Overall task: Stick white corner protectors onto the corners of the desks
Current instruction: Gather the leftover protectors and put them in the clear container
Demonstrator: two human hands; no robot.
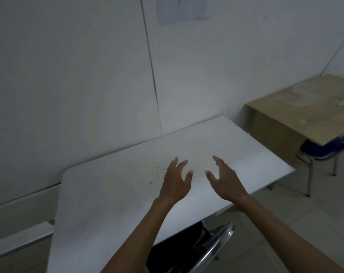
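Both hands, left hand [176, 181] and right hand [225, 179], hover spread and empty over the white desk [112, 203]; I see no corner protector anywhere. I judge nothing is stuck yet: next, fetch one for the far right corner [224, 117].

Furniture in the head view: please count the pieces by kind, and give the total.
White desk: 1
Brown desk: 1
Chair with chrome frame and black seat: 1
Chair with blue seat, under the brown desk: 1
Total: 4
No corner protector shows; the left hand and the right hand hold nothing.
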